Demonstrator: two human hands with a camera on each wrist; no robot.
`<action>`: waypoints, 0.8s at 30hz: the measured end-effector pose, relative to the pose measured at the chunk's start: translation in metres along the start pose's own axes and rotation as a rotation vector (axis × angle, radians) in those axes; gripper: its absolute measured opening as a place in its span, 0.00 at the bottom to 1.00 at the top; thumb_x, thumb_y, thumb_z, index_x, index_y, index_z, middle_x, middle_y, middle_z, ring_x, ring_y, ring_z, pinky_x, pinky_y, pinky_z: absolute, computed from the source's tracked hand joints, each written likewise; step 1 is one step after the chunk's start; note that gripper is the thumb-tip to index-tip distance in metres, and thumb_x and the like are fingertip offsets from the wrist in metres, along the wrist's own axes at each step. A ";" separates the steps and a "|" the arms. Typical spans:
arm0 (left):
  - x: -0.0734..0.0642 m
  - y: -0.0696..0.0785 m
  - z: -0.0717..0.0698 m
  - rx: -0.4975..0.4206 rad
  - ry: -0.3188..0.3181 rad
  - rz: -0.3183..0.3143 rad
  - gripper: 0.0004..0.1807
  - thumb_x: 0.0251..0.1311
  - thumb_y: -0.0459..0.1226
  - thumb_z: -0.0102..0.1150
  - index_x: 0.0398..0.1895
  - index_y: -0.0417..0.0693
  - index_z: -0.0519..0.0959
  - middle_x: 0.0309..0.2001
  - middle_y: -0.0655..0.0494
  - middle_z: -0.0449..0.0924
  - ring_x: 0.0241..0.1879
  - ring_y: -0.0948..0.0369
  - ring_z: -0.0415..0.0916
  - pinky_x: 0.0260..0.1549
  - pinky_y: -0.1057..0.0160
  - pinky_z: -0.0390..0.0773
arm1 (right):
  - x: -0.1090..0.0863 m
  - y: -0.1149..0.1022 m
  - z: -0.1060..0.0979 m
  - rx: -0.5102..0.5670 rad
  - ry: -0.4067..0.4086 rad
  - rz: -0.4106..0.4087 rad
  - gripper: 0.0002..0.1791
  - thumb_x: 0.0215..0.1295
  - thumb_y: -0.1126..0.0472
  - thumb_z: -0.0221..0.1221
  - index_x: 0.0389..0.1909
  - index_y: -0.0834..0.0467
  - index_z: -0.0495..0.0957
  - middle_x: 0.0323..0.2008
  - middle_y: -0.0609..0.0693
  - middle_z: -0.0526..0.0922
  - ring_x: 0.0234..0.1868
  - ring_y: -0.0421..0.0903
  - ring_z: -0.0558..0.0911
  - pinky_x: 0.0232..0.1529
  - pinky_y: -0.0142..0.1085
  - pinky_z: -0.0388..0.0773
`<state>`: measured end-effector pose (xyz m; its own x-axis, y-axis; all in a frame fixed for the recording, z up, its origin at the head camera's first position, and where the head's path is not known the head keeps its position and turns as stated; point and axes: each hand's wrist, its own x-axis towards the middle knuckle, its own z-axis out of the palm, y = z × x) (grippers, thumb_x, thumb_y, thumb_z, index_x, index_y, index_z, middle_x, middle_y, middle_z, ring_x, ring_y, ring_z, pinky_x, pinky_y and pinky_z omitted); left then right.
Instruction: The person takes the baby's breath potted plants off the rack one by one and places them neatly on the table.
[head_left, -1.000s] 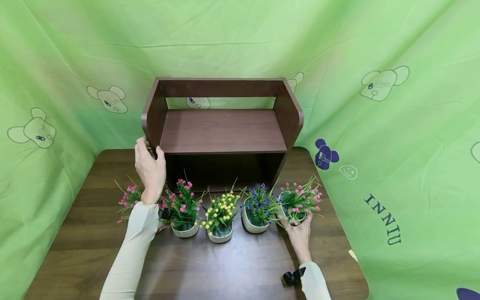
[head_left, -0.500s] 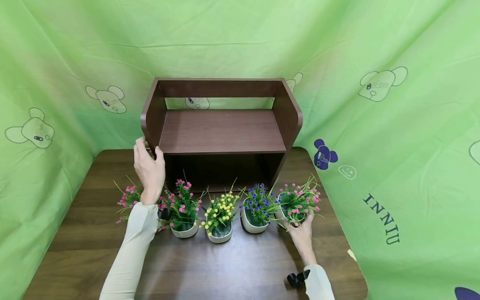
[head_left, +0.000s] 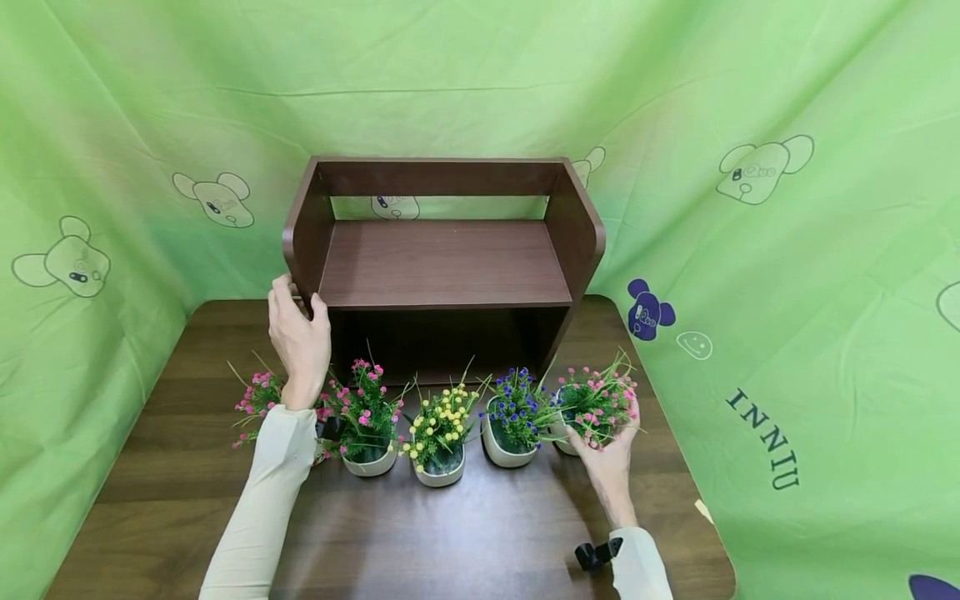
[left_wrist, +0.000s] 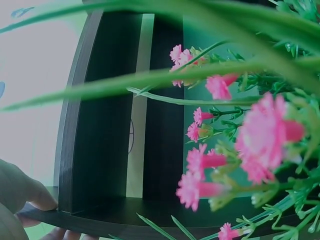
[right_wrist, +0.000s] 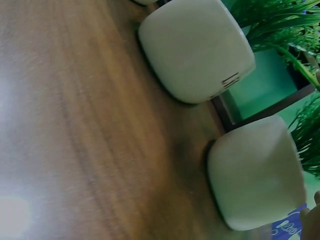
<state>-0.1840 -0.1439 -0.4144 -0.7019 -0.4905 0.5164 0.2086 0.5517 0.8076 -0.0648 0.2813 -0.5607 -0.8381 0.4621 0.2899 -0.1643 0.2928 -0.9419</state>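
A dark brown two-level wooden shelf [head_left: 448, 262] stands at the back of the table. My left hand [head_left: 302, 340] grips the shelf's left side panel near the middle board; in the left wrist view its thumb [left_wrist: 35, 194] presses on the board, with fingertips beneath. At the right end of a row of potted artificial flowers, my right hand [head_left: 612, 467] is spread around the pink flowers [head_left: 596, 398]. Their white pot [right_wrist: 255, 172] stands upright on the table, and part of the hand shows beside its rim in the right wrist view. Leaves hide some fingertips.
Between the hands stand pots with blue flowers [head_left: 516, 404], yellow flowers [head_left: 447, 417] and pink flowers [head_left: 366, 408]. More pink flowers [head_left: 258, 396] show behind the left forearm. The wooden table [head_left: 420, 550] backs onto a green curtain [head_left: 465, 75].
My right hand has moved slightly right and up from the front of the pot, and its fingers have spread around the pink flowers. The left hand and the shelf stay put.
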 end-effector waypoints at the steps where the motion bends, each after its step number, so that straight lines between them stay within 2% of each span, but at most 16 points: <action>1: 0.000 0.000 0.000 0.000 0.000 0.000 0.18 0.71 0.32 0.57 0.61 0.35 0.73 0.50 0.35 0.76 0.45 0.40 0.75 0.46 0.44 0.74 | 0.000 -0.008 0.000 0.010 -0.001 -0.004 0.66 0.47 0.78 0.74 0.84 0.58 0.44 0.81 0.65 0.55 0.78 0.61 0.59 0.79 0.41 0.52; 6: 0.000 0.000 0.000 -0.003 0.001 0.000 0.19 0.70 0.32 0.57 0.61 0.35 0.74 0.50 0.35 0.77 0.45 0.40 0.76 0.46 0.45 0.74 | -0.001 -0.048 0.000 0.003 -0.004 -0.021 0.67 0.47 0.79 0.74 0.84 0.60 0.44 0.80 0.67 0.55 0.78 0.60 0.58 0.79 0.46 0.52; 9: 0.000 0.000 0.000 -0.009 0.003 0.001 0.19 0.69 0.31 0.57 0.61 0.34 0.73 0.50 0.34 0.77 0.45 0.40 0.76 0.47 0.45 0.74 | 0.003 -0.060 -0.001 -0.029 -0.006 -0.059 0.65 0.47 0.77 0.75 0.83 0.64 0.46 0.80 0.68 0.55 0.79 0.63 0.56 0.79 0.46 0.52; 12: -0.002 0.001 -0.001 -0.027 -0.002 -0.004 0.20 0.69 0.31 0.57 0.62 0.34 0.73 0.51 0.35 0.76 0.44 0.41 0.76 0.47 0.47 0.74 | 0.010 -0.064 -0.001 -0.057 -0.006 -0.122 0.62 0.47 0.75 0.75 0.82 0.67 0.49 0.80 0.68 0.53 0.79 0.64 0.55 0.78 0.41 0.50; 14: -0.005 0.001 -0.002 -0.041 -0.009 -0.013 0.19 0.69 0.31 0.58 0.61 0.34 0.72 0.51 0.35 0.76 0.43 0.42 0.75 0.46 0.49 0.73 | 0.016 -0.060 -0.002 -0.088 -0.007 -0.162 0.62 0.47 0.72 0.76 0.83 0.65 0.51 0.82 0.64 0.52 0.81 0.62 0.53 0.79 0.40 0.48; 18: -0.010 0.002 -0.004 -0.063 -0.019 -0.031 0.19 0.69 0.31 0.58 0.61 0.34 0.72 0.50 0.36 0.75 0.42 0.43 0.76 0.45 0.54 0.73 | 0.032 -0.054 -0.004 -0.141 -0.039 -0.220 0.61 0.48 0.67 0.78 0.84 0.57 0.55 0.84 0.53 0.51 0.83 0.53 0.50 0.80 0.47 0.46; 24: -0.016 0.002 -0.007 -0.055 -0.026 -0.046 0.21 0.69 0.33 0.59 0.62 0.35 0.71 0.52 0.37 0.75 0.44 0.45 0.78 0.45 0.57 0.76 | 0.048 -0.079 0.000 -0.212 -0.134 -0.263 0.56 0.56 0.60 0.76 0.84 0.47 0.57 0.85 0.44 0.49 0.84 0.48 0.49 0.77 0.61 0.50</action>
<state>-0.1675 -0.1394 -0.4188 -0.7287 -0.4968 0.4714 0.2122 0.4907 0.8451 -0.0923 0.2808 -0.4725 -0.8445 0.2385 0.4796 -0.2834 0.5608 -0.7780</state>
